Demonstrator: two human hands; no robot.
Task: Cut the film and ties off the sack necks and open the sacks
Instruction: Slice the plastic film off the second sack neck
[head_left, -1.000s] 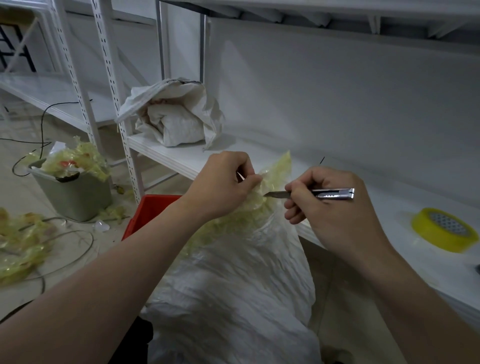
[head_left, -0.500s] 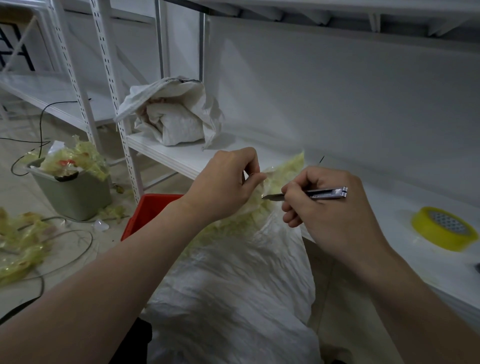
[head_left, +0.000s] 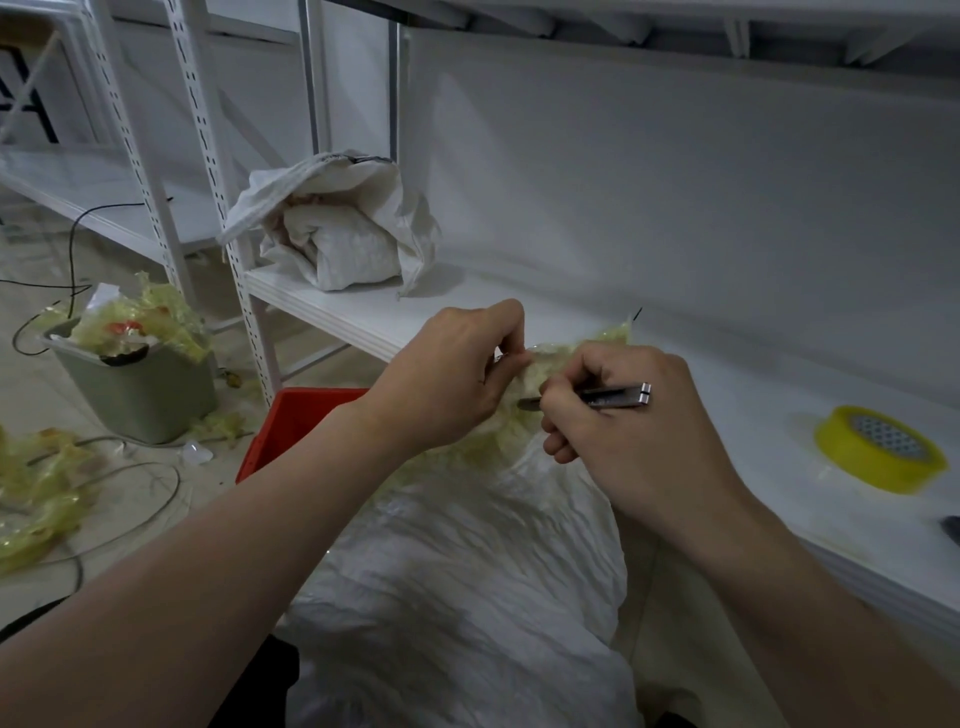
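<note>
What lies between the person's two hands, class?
In the head view, the film-wrapped sack neck lies between the left hand, which pinches it, and the right hand, whose knife points at it.

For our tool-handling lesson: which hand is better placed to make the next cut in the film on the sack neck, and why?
Right hand: it grips the knife, blade tip against the film. The left hand pinches the film, so it suits steadying, not cutting.
</note>
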